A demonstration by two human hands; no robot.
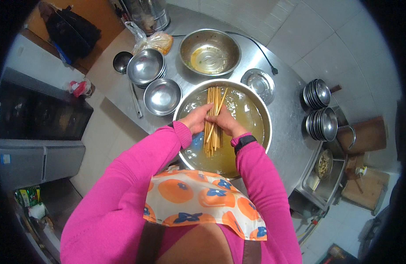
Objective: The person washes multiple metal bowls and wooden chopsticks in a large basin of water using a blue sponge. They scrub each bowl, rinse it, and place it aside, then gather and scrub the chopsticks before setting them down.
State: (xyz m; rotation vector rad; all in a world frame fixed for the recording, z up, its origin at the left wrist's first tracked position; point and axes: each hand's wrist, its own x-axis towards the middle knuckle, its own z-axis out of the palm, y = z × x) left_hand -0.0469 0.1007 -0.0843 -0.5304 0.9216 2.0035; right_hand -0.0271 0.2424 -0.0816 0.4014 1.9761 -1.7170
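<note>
Both of my hands grip one bundle of chopsticks [215, 95] over a large round metal basin [266, 115] of cloudy yellowish water [247, 132]. My left hand [200, 118] wraps the bundle's left side, and my right hand [226, 120] holds it from the right. The sticks lie mostly parallel, pointing away from me, with one slanting across the others. Whether their near ends dip below the surface I cannot tell. Something blue [198, 140], partly hidden by my left hand and the sticks, shows in the water.
Stacked metal bowls [162, 96] and a ladle [135, 99] are left of the basin. Behind it sits a second metal basin [209, 62] with some liquid. Metal plates [259, 85] and a black plug [274, 70] lie to the right. More bowls [321, 123] stand near the sink [331, 181].
</note>
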